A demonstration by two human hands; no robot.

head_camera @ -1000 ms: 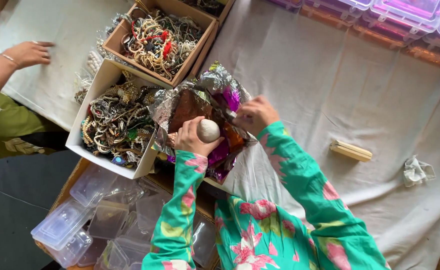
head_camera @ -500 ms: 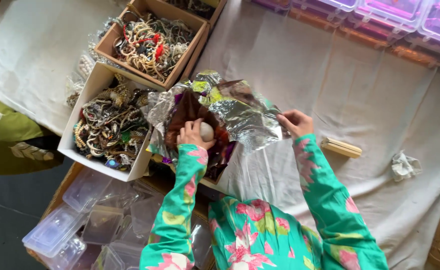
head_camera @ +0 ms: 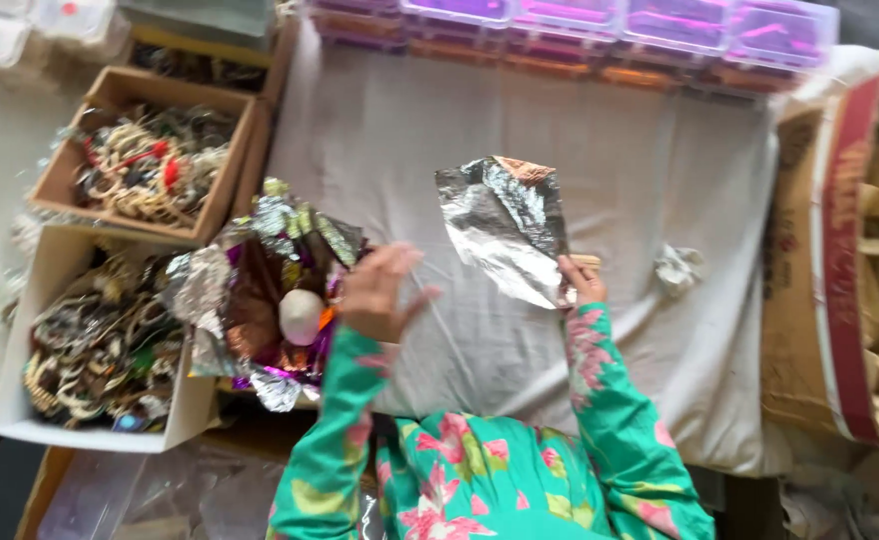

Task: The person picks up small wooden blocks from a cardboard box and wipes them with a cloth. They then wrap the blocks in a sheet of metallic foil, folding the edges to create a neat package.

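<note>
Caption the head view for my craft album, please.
Right hand lifts a silver foil sheet; left hand hovers open.

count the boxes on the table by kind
open jewellery boxes: 2, one brown, one white
purple-lidded clear boxes: at least 4, edges cut off
big cardboard box of wood pieces: 1
total: at least 7

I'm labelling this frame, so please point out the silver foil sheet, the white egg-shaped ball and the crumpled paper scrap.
silver foil sheet [head_camera: 503, 230]: head view, middle of the sheet.
white egg-shaped ball [head_camera: 301, 315]: head view, its rounded centre.
crumpled paper scrap [head_camera: 678, 268]: head view, its middle.
</note>
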